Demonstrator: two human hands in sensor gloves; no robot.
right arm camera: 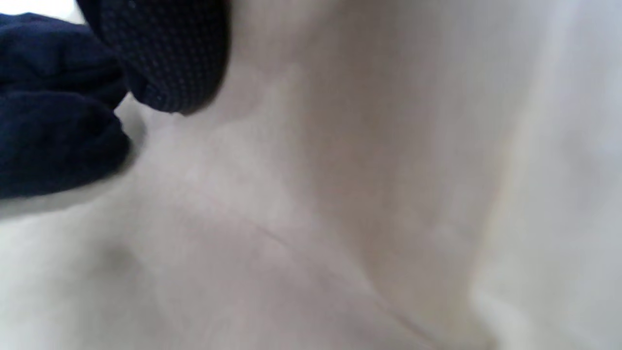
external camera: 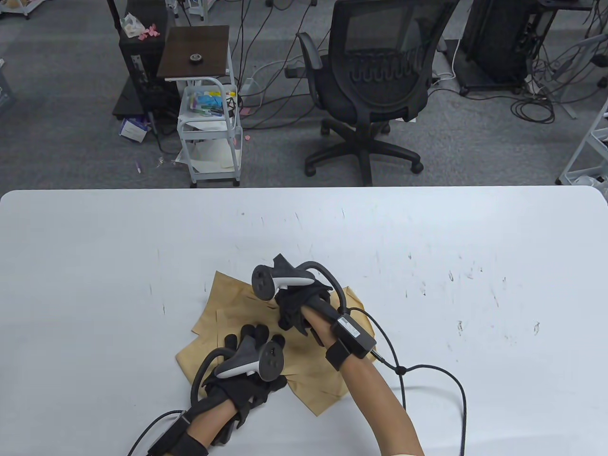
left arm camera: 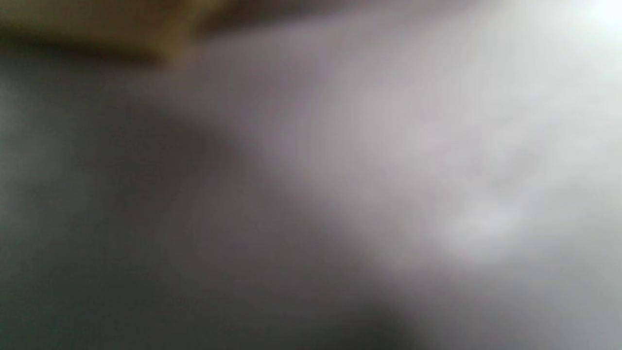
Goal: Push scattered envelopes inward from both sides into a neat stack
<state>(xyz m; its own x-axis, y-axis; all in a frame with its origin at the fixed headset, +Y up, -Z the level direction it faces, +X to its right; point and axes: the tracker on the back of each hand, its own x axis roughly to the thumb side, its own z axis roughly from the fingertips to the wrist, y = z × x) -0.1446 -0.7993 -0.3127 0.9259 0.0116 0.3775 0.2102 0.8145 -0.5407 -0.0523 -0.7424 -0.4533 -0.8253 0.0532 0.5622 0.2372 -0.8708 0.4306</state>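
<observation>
Several brown envelopes lie in a loose, overlapping pile on the white table, near its front middle. My left hand rests on the near left part of the pile with its fingers spread flat. My right hand sits on the far right part of the pile with its fingers bent down onto the paper. In the right wrist view dark gloved fingers touch a pale envelope surface seen very close. The left wrist view is a blur with a strip of brown envelope at the top left.
A black cable runs from my right wrist across the table to the front edge. Beyond the table's far edge stand an office chair and a small white cart.
</observation>
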